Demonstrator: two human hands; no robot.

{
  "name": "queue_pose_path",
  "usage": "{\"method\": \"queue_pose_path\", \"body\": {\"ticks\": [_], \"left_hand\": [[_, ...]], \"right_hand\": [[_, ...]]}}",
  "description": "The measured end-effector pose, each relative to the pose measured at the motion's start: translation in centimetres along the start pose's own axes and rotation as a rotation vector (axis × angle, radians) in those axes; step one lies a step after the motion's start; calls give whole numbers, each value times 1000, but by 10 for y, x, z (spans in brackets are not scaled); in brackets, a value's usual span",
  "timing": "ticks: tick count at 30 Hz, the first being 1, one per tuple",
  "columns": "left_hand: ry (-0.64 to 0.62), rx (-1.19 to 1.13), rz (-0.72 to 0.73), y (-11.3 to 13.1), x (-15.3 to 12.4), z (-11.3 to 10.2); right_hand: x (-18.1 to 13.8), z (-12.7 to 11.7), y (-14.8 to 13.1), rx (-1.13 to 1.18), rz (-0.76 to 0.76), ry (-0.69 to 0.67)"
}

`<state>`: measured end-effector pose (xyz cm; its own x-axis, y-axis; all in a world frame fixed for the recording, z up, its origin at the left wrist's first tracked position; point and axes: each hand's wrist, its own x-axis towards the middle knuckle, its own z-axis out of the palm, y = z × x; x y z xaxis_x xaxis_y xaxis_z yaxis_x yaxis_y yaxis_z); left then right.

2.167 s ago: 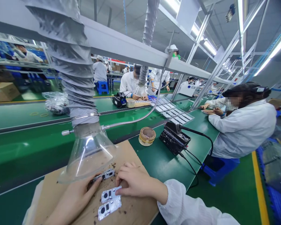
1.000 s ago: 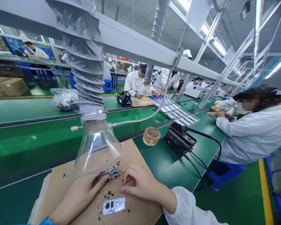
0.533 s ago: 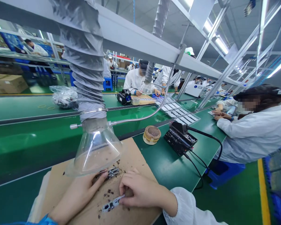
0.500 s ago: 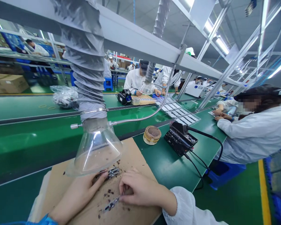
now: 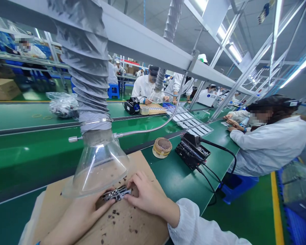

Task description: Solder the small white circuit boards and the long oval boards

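Observation:
A small stack of silver circuit boards (image 5: 116,194) lies on a brown cardboard mat (image 5: 132,224) at the near edge of the bench. My left hand (image 5: 83,215) pinches the stack's left end with its fingertips. My right hand (image 5: 147,196) holds the stack's right end, fingers curled against it. The boards sit just under the rim of a clear funnel-shaped fume hood (image 5: 99,166).
A grey ribbed duct (image 5: 88,85) feeds the hood. A solder spool (image 5: 162,147), a black soldering station (image 5: 192,154) with cable and trays of boards (image 5: 191,124) stand to the right on the green bench (image 5: 178,177). A co-worker in white (image 5: 267,143) sits at right. Dark crumbs dot the mat.
My right hand lifted the loose board from the mat's near part and brought it to the stack at my left hand. Both hands now hold the stack together.

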<state>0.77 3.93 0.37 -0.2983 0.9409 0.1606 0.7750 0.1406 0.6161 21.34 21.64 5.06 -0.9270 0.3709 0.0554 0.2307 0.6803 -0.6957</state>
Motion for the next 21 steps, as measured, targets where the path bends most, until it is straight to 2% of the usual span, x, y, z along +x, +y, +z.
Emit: {"method": "queue_pose_path", "body": {"ticks": [5,11,21], "left_hand": [[23,23,7,-8,-2,5],[-24,23,16,-9,-3,4],[-38,-90,107,-4,-5,1]], "right_hand": [[-1,-1,-5,66,-44,-15],[-2,2,-2,20,-107,-83],[2,19,13,-211,-226,-98]]}}
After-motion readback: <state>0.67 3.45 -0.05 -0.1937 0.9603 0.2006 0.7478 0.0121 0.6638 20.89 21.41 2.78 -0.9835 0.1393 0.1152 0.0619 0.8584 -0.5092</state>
